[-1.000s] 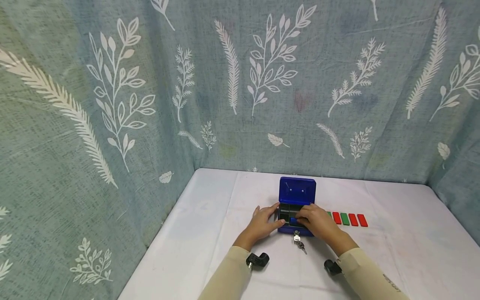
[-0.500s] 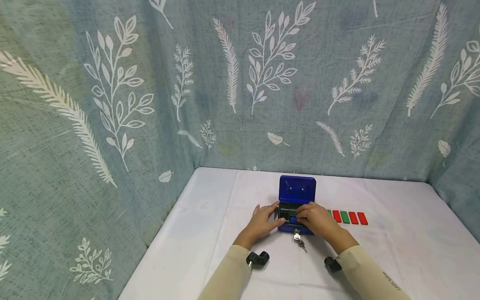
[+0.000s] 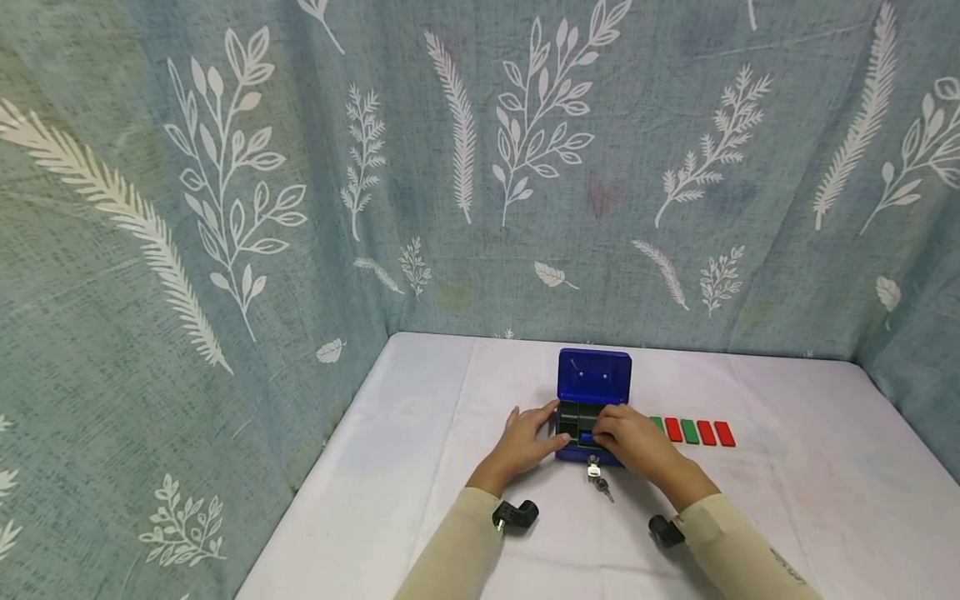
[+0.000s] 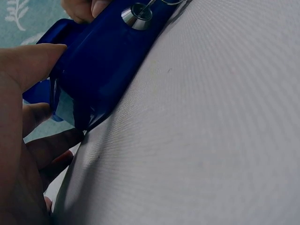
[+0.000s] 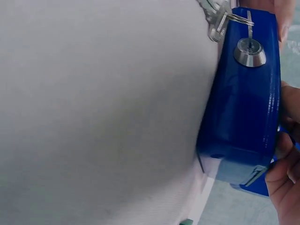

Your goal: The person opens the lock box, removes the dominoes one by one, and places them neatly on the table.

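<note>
A blue cash box stands on the white cloth, its lid raised and its black divided tray exposed. At the box's left side is my left hand, fingers spread and fairly straight. In the left wrist view, its thumb touches the top edge while the other fingers lie along the side. My right hand reaches over the tray from the right, fingers curled at a small blue tile in a front compartment. Those fingers hide part of the tile. Keys hang from the front lock.
Right of the box lies a row of flat red and green tiles, partly covered by my right hand at its left end. The white-covered table meets patterned curtains behind and at both sides.
Less of the blue tile shows beside my right fingers than a second ago. The head view has shifted slightly. My left hand stays at the box's side.
</note>
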Tool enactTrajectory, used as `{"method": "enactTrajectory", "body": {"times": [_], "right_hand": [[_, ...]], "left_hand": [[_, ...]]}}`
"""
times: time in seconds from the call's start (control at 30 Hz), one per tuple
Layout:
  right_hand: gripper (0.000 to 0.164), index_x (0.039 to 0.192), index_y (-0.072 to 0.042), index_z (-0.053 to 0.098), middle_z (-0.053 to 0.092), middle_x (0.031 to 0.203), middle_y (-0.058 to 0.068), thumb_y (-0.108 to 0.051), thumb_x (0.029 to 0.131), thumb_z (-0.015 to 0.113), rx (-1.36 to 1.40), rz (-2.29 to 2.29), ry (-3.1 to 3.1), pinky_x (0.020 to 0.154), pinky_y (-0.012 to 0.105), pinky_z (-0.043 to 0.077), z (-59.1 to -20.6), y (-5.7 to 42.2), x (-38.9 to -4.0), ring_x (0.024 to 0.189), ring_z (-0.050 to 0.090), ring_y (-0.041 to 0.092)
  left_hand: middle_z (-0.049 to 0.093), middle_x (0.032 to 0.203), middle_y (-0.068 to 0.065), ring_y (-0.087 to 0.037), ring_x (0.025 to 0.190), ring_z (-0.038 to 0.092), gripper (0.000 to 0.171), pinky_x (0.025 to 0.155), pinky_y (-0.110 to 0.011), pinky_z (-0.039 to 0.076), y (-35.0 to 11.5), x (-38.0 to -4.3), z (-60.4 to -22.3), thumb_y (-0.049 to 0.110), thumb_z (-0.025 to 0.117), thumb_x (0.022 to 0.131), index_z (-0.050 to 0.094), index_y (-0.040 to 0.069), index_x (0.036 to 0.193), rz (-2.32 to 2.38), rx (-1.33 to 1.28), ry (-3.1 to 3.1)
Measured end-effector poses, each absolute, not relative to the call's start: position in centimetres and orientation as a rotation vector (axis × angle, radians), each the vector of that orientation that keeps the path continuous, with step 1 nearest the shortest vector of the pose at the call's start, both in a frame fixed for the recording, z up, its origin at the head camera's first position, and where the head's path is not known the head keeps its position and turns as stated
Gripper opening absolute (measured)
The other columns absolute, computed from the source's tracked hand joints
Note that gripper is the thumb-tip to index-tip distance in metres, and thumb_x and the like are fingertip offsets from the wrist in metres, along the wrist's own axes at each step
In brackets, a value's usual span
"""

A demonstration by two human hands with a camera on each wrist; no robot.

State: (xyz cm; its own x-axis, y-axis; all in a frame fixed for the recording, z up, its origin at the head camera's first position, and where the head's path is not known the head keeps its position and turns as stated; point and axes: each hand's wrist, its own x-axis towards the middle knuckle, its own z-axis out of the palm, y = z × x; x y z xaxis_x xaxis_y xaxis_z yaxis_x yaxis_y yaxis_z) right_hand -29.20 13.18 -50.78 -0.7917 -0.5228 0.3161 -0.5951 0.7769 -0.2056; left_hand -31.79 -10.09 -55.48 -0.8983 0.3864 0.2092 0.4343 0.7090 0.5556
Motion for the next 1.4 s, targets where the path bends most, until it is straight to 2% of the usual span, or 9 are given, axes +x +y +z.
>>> {"method": "enactTrajectory", "body": {"times": [0.2,0.43,0.7,0.87,1.17,1.27,1.4], "right_hand": [[0.005,0.090,-0.016,0.075,0.065,0.092,-0.006,-0.015,0.085,0.076,0.877,0.386,-2.765,0.085,0.039,0.054,-50.2,12.8,-29.2,0.089,0.063,0.016],[0.006,0.090,-0.016,0.075,0.066,0.089,-0.006,-0.015,0.084,0.076,0.894,0.375,-2.729,0.078,0.037,0.056,-50.5,12.9,-29.1,0.084,0.065,0.015],[0.015,0.102,-0.016,0.074,0.066,0.095,-0.003,-0.016,0.087,0.074,0.954,0.349,-2.719,0.076,0.038,0.056,-50.7,13.0,-29.1,0.085,0.067,0.017],[0.013,0.102,-0.016,0.074,0.059,0.092,-0.004,-0.015,0.089,0.071,1.030,0.261,-2.697,0.070,0.034,0.057,-50.9,13.1,-29.1,0.077,0.064,0.015],[0.007,0.096,-0.016,0.072,0.057,0.091,-0.006,-0.015,0.089,0.070,1.016,0.317,-2.688,0.072,0.033,0.057,-51.2,13.3,-29.1,0.078,0.063,0.012],[0.007,0.095,-0.016,0.074,0.058,0.089,-0.007,-0.014,0.088,0.071,1.031,0.325,-2.680,0.071,0.033,0.057,-51.2,13.4,-29.2,0.077,0.063,0.012],[0.009,0.095,-0.014,0.077,0.068,0.090,-0.005,-0.014,0.087,0.072,1.062,0.299,-2.670,0.074,0.035,0.057,-50.8,13.5,-29.2,0.081,0.067,0.014]], "left_hand": [[0.057,0.137,-0.003,-0.021,0.129,0.048,0.069,0.115,-0.052,0.012,-10.1,-31.9,-55.6,0.052,0.058,0.090,0.042,0.021,0.150,-0.945,-0.689,-2.826],[0.056,0.138,-0.002,-0.022,0.129,0.047,0.070,0.116,-0.051,0.011,-10.1,-32.1,-55.9,0.053,0.059,0.090,0.041,0.022,0.150,-0.960,-0.677,-2.832],[0.056,0.138,-0.002,-0.022,0.129,0.047,0.070,0.116,-0.052,0.011,-10.0,-32.2,-56.1,0.053,0.059,0.089,0.042,0.021,0.149,-0.958,-0.683,-2.828],[0.056,0.138,-0.002,-0.022,0.129,0.047,0.070,0.115,-0.053,0.012,-10.0,-32.0,-55.9,0.053,0.059,0.089,0.042,0.020,0.149,-0.972,-0.689,-2.815],[0.055,0.139,-0.003,-0.023,0.130,0.046,0.070,0.116,-0.052,0.011,-10.0,-31.8,-55.6,0.052,0.060,0.089,0.042,0.020,0.149,-0.987,-0.686,-2.825],[0.053,0.141,-0.002,-0.023,0.131,0.045,0.071,0.116,-0.050,0.010,-10.0,-31.8,-55.6,0.053,0.060,0.089,0.042,0.021,0.150,-0.994,-0.672,-2.837],[0.052,0.142,0.000,-0.023,0.131,0.045,0.071,0.116,-0.049,0.009,-9.9,-31.8,-55.7,0.054,0.059,0.089,0.042,0.021,0.150,-1.001,-0.662,-2.841]]}}
